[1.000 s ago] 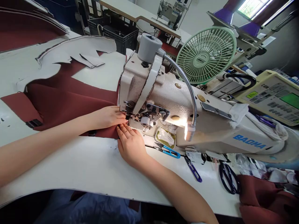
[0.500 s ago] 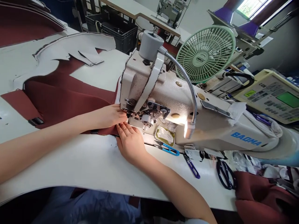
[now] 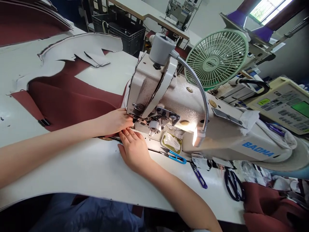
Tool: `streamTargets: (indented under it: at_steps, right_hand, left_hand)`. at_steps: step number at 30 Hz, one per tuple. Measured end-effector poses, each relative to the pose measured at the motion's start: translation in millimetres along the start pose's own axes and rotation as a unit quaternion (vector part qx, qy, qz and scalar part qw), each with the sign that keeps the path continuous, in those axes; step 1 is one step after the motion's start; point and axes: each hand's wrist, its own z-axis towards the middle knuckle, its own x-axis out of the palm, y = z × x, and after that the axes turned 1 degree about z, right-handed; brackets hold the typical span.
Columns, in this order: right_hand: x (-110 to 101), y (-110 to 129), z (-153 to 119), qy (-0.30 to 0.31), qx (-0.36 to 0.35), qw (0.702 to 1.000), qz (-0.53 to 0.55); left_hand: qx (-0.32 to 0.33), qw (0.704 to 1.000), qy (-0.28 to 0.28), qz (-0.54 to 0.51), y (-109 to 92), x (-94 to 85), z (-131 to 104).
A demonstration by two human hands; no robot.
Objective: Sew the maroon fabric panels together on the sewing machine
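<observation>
Maroon fabric (image 3: 79,100) with white backing (image 3: 82,45) lies spread across the table, and its right edge runs under the head of the sewing machine (image 3: 166,93). My left hand (image 3: 117,122) rests flat on the fabric beside the presser foot; its fingertips are partly hidden by the machine head. Just below it, my right hand (image 3: 135,148) lies palm down with fingers stretched out, touching the fabric edge and the machine bed. The fingers of both hands meet close to the needle area, which is mostly hidden. A small black piece (image 3: 44,122) sits at the fabric's lower left corner.
Blue thread snips (image 3: 177,157), purple snips (image 3: 199,175) and dark-handled scissors (image 3: 234,185) lie right of my hands. A small tin (image 3: 172,141) sits on the machine bed. Behind stand a green fan (image 3: 217,59) and a control panel (image 3: 285,103). More maroon fabric (image 3: 263,199) lies lower right.
The fabric has shifted slightly toward the machine, and less of its lower edge shows beneath my left forearm. Both hands stay near the needle. The whole view has swung a little.
</observation>
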Motion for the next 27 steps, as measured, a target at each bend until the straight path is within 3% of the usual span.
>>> streamTargets:
  at_steps: [4,9,27]
  right_hand:
    - [-2.1,-1.1,2.4,0.008,0.012,1.000,0.006]
    - [-3.9,-1.1,3.9,0.013,0.012,1.000,0.005]
    - [-1.5,-2.9,10.4,0.013,0.032,0.999,-0.017]
  left_hand:
    - [-0.012,0.999,-0.040,-0.017,0.0,-0.4,-5.1]
    - [-0.006,0.998,-0.043,-0.039,0.4,0.3,-14.1]
    - [-0.014,0.993,-0.099,-0.057,7.8,1.3,-4.9]
